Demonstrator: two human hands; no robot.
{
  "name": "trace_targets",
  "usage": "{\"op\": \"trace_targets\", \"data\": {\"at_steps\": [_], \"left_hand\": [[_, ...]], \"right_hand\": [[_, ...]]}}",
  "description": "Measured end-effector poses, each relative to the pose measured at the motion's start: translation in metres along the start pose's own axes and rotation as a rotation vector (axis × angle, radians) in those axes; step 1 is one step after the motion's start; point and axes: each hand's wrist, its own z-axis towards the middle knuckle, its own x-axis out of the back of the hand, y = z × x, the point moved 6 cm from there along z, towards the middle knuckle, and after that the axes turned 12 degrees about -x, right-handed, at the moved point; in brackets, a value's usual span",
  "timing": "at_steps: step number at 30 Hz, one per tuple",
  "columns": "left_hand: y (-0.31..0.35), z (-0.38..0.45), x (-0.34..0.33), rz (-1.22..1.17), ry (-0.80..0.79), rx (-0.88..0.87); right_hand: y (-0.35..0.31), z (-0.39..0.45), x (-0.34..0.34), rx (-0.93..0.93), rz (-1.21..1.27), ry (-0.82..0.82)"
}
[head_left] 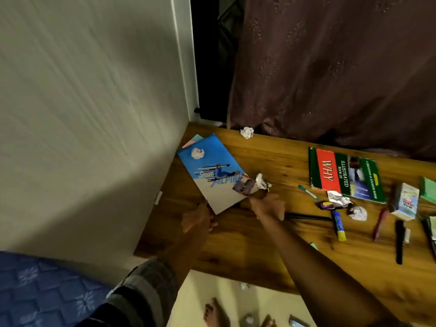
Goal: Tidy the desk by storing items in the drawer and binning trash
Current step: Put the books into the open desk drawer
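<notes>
The whole frame is motion-blurred. A pink-and-green sheet shows only a corner from under the blue booklet. The right edge cuts off the tabletop, a green pad and a dark item. Print on the small carton is unreadable. The right hand's fingers are hidden behind a wrapper.

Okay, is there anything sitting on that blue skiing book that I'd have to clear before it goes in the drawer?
Yes. A crumpled white paper ball rests on the blue skiing book, near its far corner. No drawer is in view.
</notes>
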Motion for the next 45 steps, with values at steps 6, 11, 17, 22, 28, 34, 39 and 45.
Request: {"op": "trace_targets", "data": {"at_steps": [6, 11, 17, 22, 28, 34, 39, 45], "left_hand": [[-0.001, 0.008, -0.013, -0.101, -0.064, 0.018], [0.002, 0.005, -0.019, -0.16, -0.073, 0.001], [0.016, -0.002, -0.022, -0.209, -0.129, -0.102], [0.034, -0.011, -0.026, -0.216, -0.156, -0.167], [0.053, -0.026, -0.027, -0.276, -0.11, -0.217], [0.097, -0.057, -0.031, -0.338, -0.09, -0.322], [0.134, -0.098, -0.034, -0.362, -0.111, -0.37], [0.156, -0.153, -0.028, -0.36, -0.157, -0.445]], "right_hand": [[-0.007, 0.033, -0.021, -0.115, 0.117, -0.039], [-0.018, 0.029, -0.028, -0.092, 0.094, -0.094], [-0.022, 0.026, -0.027, -0.139, 0.16, -0.158], [-0.021, 0.042, -0.018, -0.18, 0.37, -0.233], [-0.013, 0.07, 0.007, -0.253, 0.605, -0.424], [0.009, 0.093, 0.056, -0.273, 0.804, -0.42], [0.028, 0.094, 0.085, -0.217, 0.672, -0.148], [0.018, 0.065, 0.1, -0.083, 0.505, 0.026]]}}
